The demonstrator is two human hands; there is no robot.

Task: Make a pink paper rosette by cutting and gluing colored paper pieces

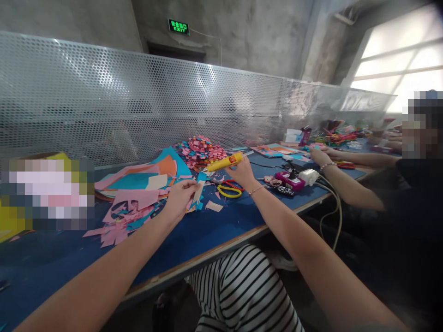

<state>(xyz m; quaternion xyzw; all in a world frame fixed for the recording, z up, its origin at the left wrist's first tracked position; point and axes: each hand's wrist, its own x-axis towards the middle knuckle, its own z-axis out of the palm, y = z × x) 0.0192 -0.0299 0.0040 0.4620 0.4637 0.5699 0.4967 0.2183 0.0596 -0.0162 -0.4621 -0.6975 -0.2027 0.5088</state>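
My right hand (pixel 242 172) is wrapped round a yellow hot glue gun (pixel 224 162), its nozzle pointing left. A clear glue stick (pixel 248 153) sticks out of the back of the gun. Between the fingers of my left hand (pixel 182 193) is a narrow paper strip (pixel 199 190), pale with blue parts. The nozzle is close to the strip's upper end; whether they touch I cannot tell. Scissors (pixel 229 189) with yellow and red handles lie below the glue gun. Behind is a heap of small pink, blue and orange paper pieces (pixel 202 151).
Coloured paper sheets (pixel 159 168) and pink scraps (pixel 117 226) lie on the blue table (pixel 221 230) at left. To the right are a purple power strip (pixel 290 180) with cables and a co-worker's arms (pixel 349 184). A perforated metal screen (pixel 138 101) runs along the back.
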